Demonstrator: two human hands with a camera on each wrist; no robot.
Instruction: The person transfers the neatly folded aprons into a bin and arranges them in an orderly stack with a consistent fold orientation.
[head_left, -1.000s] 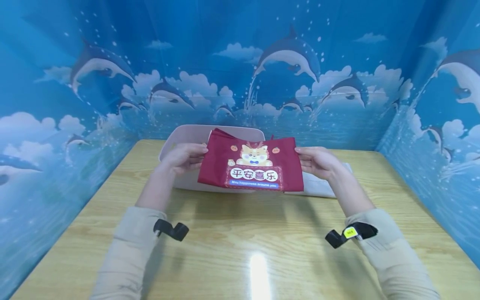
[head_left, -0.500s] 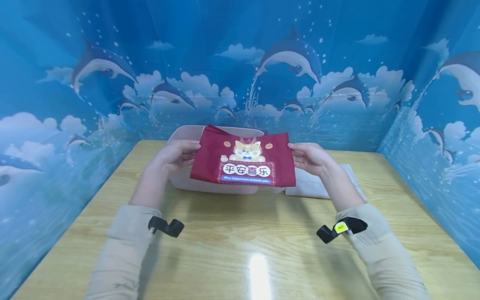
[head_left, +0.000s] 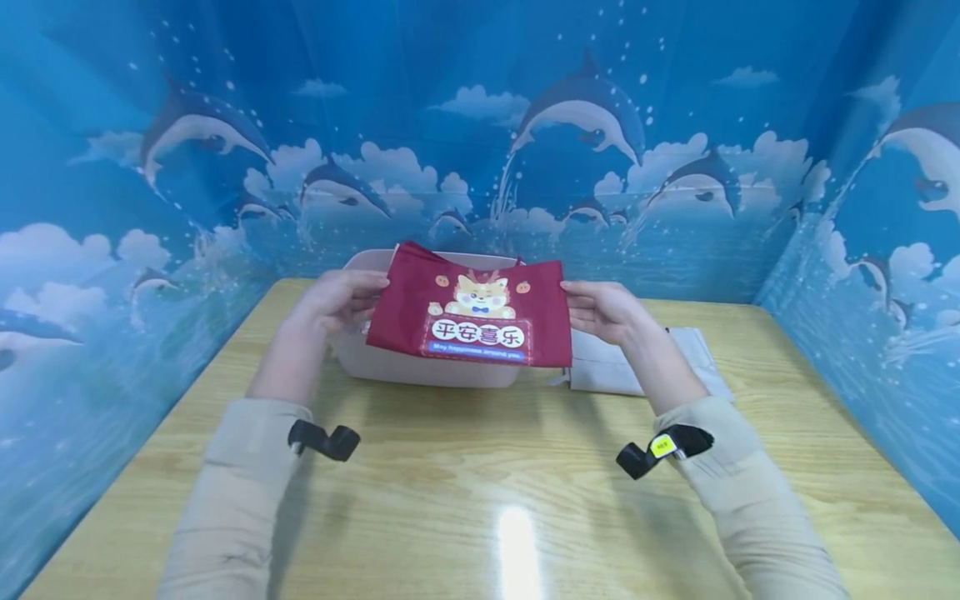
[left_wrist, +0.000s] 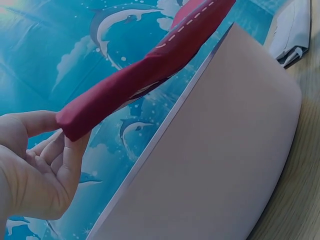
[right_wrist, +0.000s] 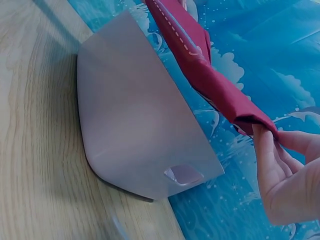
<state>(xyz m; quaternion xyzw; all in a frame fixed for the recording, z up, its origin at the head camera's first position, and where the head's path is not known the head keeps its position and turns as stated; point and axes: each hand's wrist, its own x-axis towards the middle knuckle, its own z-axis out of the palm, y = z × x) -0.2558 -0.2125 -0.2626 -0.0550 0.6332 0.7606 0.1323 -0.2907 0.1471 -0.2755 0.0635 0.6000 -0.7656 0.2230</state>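
Note:
A folded dark red cloth [head_left: 405, 312] with a cartoon dog print and white lettering hangs stretched between both hands. My left hand [head_left: 337, 302] pinches its left edge between thumb and fingers; the left wrist view shows the thumb and fingertips on its corner. At the opposite edge, my right hand [head_left: 606, 310] pinches the fabric the same way. Below and behind the cloth stands a pale pinkish plastic bin [head_left: 442, 371]. From the wrist views, the cloth is raised above the bin's rim [left_wrist: 165, 127]. Most of the bin's opening is hidden behind the cloth in the head view.
Right of the bin lies a folded light grey fabric item [head_left: 607, 367] on the wooden table [head_left: 465, 450], partly behind the right forearm. An oval handle hole [right_wrist: 183, 174] shows in the bin's wall. Blue dolphin-print curtains [head_left: 480, 150] enclose the back and sides.
Both hands have carried the red cloth left and slightly up in the head view, so it sits more over the bin. More of the grey fabric shows now. Both grips stay the same.

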